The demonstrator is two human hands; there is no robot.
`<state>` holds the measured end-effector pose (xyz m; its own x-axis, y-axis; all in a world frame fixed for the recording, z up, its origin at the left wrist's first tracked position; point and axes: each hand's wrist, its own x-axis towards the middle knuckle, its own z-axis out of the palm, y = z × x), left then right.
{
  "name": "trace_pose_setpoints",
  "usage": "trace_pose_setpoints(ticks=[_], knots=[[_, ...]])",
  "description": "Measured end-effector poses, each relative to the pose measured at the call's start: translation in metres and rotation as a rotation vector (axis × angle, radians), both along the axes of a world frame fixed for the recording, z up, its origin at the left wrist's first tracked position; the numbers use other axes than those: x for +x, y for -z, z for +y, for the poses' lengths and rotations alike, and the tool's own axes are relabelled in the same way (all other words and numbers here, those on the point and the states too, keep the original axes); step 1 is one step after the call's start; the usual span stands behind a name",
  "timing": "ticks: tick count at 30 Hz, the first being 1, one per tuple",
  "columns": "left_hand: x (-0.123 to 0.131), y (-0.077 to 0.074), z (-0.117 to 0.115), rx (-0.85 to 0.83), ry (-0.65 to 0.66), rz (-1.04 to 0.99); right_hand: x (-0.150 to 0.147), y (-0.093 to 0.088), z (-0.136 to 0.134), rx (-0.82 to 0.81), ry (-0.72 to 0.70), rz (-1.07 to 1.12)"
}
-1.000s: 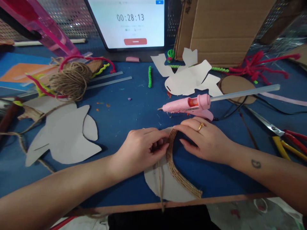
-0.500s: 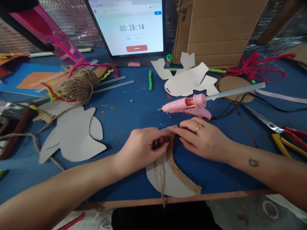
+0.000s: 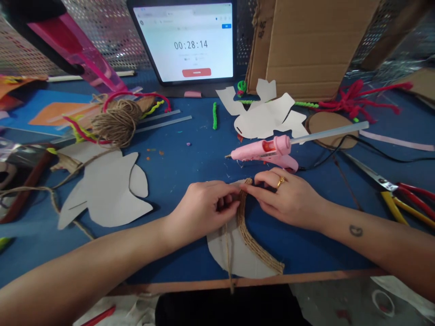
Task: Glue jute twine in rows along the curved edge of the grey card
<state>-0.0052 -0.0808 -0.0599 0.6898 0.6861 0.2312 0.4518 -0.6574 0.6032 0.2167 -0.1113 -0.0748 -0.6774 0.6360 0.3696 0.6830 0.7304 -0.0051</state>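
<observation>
A curved grey cardboard piece [image 3: 217, 246] lies near the table's front edge. Rows of brown twine [image 3: 253, 244] line its inner curved edge, and a loose twine end hangs over its front. My left hand [image 3: 207, 206] rests on the cardboard, thumb and fingers pinched on the twine; the fingertips are partly hidden. From the other side, my right hand [image 3: 288, 194], with a ring on one finger, presses its index fingertip on the twine near the upper end. Its other fingers are curled. Just beyond the hands lies a pink glue gun [image 3: 265, 151] with a glue stick in its back.
Scissors [image 3: 384, 181] lie at the right. White cut-out shapes [image 3: 267, 117] and a cardboard disc [image 3: 331, 129] lie behind the glue gun. Grey cut-outs [image 3: 105, 192] and a twine ball [image 3: 117, 122] are at the left. A tablet [image 3: 185, 43] stands at the back beside a cardboard box [image 3: 316, 45].
My right index fingertip has shifted slightly left on the twine. The left hand keeps its pinch, and the camera view has tilted a little.
</observation>
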Motion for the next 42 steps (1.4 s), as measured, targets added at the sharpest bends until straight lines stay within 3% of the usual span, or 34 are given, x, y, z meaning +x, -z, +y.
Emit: trace_pose_setpoints(ticks=[27,37,42], knots=[[0.0006,0.001,-0.0004,0.007,-0.011,0.004,-0.002,-0.0022,0.0029,0.115,-0.017,0.032],[-0.005,-0.0068,-0.0022,-0.166,-0.005,0.009,0.0002,-0.0001,0.002,0.093,-0.02,0.022],[-0.0051,-0.0083,0.0005,-0.137,-0.066,0.024,0.0003,-0.0006,0.0017,0.063,-0.021,0.007]])
